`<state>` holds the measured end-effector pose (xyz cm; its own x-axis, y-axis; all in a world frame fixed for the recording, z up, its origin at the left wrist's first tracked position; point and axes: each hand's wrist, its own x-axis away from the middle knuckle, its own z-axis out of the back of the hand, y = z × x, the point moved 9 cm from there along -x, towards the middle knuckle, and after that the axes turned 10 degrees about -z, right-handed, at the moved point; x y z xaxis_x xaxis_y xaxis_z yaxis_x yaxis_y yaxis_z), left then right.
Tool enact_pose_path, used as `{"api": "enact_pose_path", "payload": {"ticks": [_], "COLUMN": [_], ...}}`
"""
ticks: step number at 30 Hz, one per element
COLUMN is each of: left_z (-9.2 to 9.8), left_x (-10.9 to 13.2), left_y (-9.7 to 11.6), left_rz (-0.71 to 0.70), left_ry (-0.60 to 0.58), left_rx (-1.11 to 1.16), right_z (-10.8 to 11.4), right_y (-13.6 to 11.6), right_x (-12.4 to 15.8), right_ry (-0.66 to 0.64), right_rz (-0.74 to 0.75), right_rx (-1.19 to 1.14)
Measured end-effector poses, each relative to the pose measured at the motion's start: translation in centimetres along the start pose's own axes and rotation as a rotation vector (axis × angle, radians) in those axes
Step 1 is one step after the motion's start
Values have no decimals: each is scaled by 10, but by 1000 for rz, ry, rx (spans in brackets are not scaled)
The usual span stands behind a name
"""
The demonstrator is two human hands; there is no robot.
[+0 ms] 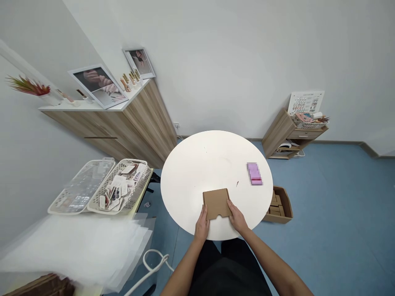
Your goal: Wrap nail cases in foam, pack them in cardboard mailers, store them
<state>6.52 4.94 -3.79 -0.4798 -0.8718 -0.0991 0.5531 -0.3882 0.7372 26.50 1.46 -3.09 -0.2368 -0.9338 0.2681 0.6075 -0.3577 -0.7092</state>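
Note:
A small flat brown cardboard box (216, 203) lies near the front edge of a round white table (197, 172). My left hand (202, 224) grips the box's near left corner, fingers curled against its side. My right hand (237, 217) holds the near right corner the same way. A pink pixelated item (254, 174) lies on the table to the right, apart from both hands.
An open carton of brown boxes (279, 204) sits on the blue floor right of the table. Two white baskets (101, 187) with small packets stand at left, clear plastic sheets (77, 246) in front of them. Wooden cabinets (135, 119) line the walls.

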Motion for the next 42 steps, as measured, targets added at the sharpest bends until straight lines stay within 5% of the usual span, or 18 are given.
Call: {"api": "enact_pose_path", "payload": {"ticks": [6,13,20,33,42], "left_z": [44,106,107,103,106], "left_x": [-30,-102,-130,-139,-135], "left_y": [12,35,27,-6,-6], "left_rz": [201,306,340,474,346], "left_ry": [15,-102,-225,-292,-203], "left_rx": [83,-143,-162,252,346], "right_z": [28,69,58,59,54], "right_y": [-24,-59,-75,-71,-61], "right_x": [-21,-68,-90,-102,-106], "right_ry": [-102,-161,-622,-660,-564], "right_rz": [-79,-199,-464,-514,-444], "right_rx": [-149,-153,-200,-322,-307]}}
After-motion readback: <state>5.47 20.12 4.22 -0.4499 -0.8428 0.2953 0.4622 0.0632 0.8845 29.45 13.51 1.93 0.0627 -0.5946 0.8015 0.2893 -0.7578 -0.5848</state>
